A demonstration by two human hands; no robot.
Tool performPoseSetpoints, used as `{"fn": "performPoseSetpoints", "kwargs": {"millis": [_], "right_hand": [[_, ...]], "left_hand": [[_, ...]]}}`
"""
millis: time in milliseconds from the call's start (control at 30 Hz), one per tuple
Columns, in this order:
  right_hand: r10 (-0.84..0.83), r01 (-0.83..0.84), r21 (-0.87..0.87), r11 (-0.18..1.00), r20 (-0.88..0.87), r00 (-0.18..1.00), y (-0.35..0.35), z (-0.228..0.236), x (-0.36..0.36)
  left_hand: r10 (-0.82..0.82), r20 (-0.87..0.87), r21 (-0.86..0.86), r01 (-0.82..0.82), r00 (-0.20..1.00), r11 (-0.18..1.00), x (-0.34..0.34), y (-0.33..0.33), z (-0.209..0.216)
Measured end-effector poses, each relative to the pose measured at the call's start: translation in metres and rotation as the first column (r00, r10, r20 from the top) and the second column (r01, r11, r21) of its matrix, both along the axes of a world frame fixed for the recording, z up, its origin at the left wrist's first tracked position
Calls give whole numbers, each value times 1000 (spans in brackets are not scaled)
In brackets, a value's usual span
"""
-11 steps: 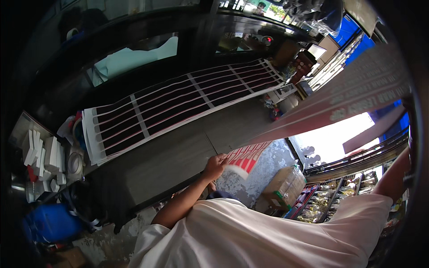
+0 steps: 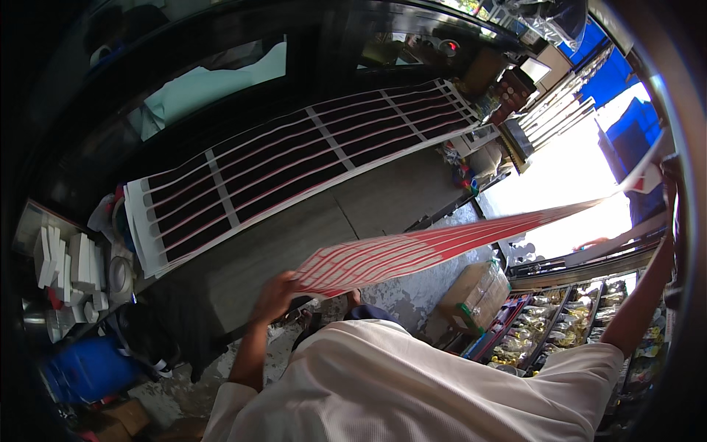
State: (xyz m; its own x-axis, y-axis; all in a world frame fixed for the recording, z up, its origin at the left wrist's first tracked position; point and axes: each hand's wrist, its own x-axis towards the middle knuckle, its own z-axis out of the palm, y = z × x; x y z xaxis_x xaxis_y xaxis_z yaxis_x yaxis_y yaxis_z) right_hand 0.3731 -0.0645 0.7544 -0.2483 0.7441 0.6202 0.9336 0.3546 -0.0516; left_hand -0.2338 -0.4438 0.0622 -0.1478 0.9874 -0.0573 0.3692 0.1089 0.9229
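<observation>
A long red-and-white printed sheet stretches across in front of me, from mid-left up to the far right. My left hand is closed on its near left end, beside the dark table. At the right rim my right hand, dark and partly lost in shadow, grips the sheet's other end with the arm reaching out. Slack and slightly twisted, the sheet hangs in the air above the floor. On the table lies a stack of white sheets printed with dark panels; neither hand touches it.
Small white boxes and a tape roll crowd the table's left end. A blue container stands below them. A plastic-wrapped carton sits on the worn floor, beside racks of small packets. Bright daylight enters at right.
The sheet has swung down from its raised position at right and now spans between my hands. My left hand has moved left with its end; the right hand has come lower into view.
</observation>
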Motion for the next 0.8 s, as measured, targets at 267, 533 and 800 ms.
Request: {"fn": "performPoseSetpoints", "kwargs": {"millis": [267, 533, 800], "right_hand": [[98, -280, -624, 730, -311, 946, 122, -286, 6], [33, 87, -768, 634, 139, 990, 167, -544, -61], [16, 207, -765, 610, 273, 962, 231, -674, -113]], "left_hand": [[193, -82, -216, -206, 978, 954, -119, -84, 9], [130, -428, -496, -353, 894, 793, -183, -95, -56], [40, -955, -225, -802, 295, 554, -122, -18, -39]]}}
